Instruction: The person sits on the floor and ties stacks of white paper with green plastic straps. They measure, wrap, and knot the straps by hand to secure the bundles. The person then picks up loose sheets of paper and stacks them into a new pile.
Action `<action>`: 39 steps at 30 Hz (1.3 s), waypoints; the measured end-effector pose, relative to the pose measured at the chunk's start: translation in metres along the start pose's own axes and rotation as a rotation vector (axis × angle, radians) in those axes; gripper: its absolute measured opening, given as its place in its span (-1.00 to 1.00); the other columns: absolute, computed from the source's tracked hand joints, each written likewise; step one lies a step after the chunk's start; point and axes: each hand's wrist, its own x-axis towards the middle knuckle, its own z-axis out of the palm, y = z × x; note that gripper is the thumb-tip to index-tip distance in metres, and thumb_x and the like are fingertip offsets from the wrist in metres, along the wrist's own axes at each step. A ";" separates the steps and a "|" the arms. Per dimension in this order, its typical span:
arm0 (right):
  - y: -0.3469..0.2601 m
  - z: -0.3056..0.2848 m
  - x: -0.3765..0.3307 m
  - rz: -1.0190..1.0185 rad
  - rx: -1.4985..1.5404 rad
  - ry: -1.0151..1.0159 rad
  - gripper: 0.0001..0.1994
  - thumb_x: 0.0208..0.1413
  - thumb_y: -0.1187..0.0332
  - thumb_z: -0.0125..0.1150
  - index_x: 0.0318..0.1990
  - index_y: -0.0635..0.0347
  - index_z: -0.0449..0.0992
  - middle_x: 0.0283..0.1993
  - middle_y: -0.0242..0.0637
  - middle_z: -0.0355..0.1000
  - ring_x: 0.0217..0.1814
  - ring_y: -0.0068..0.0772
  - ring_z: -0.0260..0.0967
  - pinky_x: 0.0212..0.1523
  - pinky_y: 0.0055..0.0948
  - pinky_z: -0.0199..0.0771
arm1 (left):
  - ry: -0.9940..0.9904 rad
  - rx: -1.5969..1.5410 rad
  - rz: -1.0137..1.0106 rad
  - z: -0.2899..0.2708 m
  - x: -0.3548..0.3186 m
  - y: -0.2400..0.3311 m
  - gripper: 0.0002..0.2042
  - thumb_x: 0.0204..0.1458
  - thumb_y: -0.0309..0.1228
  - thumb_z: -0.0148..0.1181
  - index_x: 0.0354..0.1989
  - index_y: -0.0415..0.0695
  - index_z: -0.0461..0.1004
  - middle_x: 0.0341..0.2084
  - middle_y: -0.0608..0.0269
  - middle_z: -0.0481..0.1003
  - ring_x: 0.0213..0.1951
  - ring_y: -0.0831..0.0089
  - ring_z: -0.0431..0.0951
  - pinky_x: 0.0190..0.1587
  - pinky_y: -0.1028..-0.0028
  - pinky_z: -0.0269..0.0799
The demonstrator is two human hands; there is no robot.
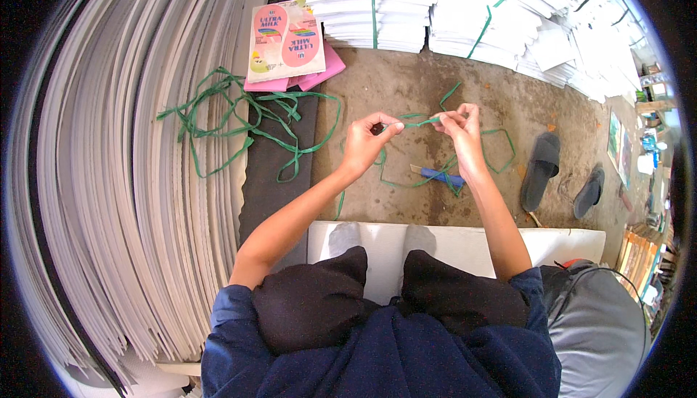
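Out in front of my knees, my left hand (369,140) and my right hand (462,133) are raised a short way apart. Each pinches a green plastic string (415,124), a short stretch of which spans between the fingertips. Loose loops of the string trail below toward the floor. A blue box cutter (444,176) lies on the floor beneath, with string crossing over it. To the left, a tangle of green plastic string (236,119) rests against the big paper stack and over a dark strip.
Tall stacked sheets (138,166) fill the left side. White paper bundles (374,10) tied in green stand at the back, beside a pink printed carton sheet (287,41). Dark slippers (541,169) lie right. A white board (501,245) is under my feet; a grey bag-like object (599,318) sits at lower right.
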 end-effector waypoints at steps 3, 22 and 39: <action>0.002 0.007 -0.002 0.005 -0.105 -0.120 -0.64 -0.03 0.35 0.12 -0.24 0.10 0.00 -0.30 -0.22 0.39 -0.25 -0.48 0.29 -0.17 -0.42 0.25 | -0.009 0.066 -0.035 -0.003 -0.006 -0.002 -0.84 -0.14 -0.36 0.20 -0.49 -0.20 0.48 -0.74 0.42 0.37 -0.66 0.75 0.22 -0.61 0.66 0.12; 0.009 -0.017 0.023 0.021 0.261 -0.034 -0.77 0.00 0.45 0.05 -0.29 0.09 0.10 -0.30 -0.18 0.34 -0.21 -0.40 0.31 -0.14 -0.49 0.27 | -0.482 0.000 -0.188 -0.031 0.011 0.004 -0.71 0.04 -0.23 -0.02 -0.25 -0.22 0.41 -0.43 0.36 0.43 -0.36 0.65 0.37 -0.26 0.61 0.29; 0.067 0.005 0.015 0.040 -0.282 -0.427 -0.69 0.10 0.36 -0.13 -0.01 0.24 0.17 -0.40 -0.22 0.46 -0.41 -0.45 0.40 -0.33 -0.50 0.37 | -0.176 -0.470 -0.498 -0.031 0.005 -0.026 -0.73 0.10 -0.11 -0.22 -0.23 -0.05 0.20 -0.37 0.15 0.40 -0.46 0.54 0.38 -0.40 0.60 0.28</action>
